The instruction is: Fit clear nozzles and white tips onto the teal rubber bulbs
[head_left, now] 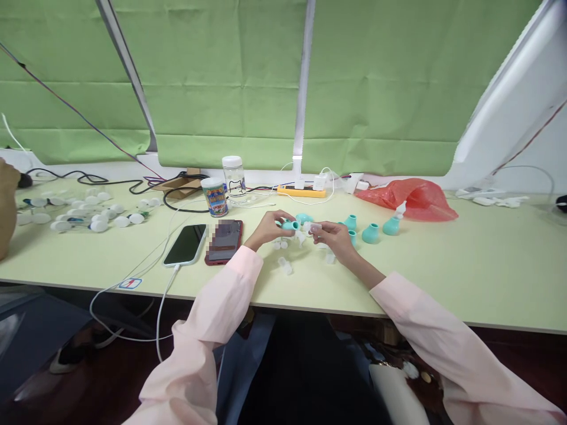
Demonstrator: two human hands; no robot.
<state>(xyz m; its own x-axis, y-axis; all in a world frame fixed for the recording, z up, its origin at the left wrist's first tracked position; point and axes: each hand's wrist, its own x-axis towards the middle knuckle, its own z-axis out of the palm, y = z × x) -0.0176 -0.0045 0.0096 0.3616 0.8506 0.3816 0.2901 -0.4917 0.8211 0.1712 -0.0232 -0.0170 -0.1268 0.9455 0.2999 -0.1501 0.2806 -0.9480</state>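
Note:
Near the middle of the pale table (443, 277), my left hand (271, 228) grips a teal bulb (290, 225) whose open mouth points right. Just right of it, my right hand (333, 237) pinches a small clear plastic piece (313, 228). The two held parts are close but apart. Another teal bulb (303, 218) lies behind them. Several teal bulbs stand to the right, among them one (370, 233) with an open neck and one (391, 225) topped by a white nozzle (400, 209). Below my hands lies a loose clear piece (285, 265).
Left of my hands are two phones (185, 245) (224, 242), a patterned cup (214, 197) and a clear jar (234, 177). A red plastic bag (411, 199) lies at the back right. White round parts (100, 221) and cables spread at left, near another person's arm (6, 206).

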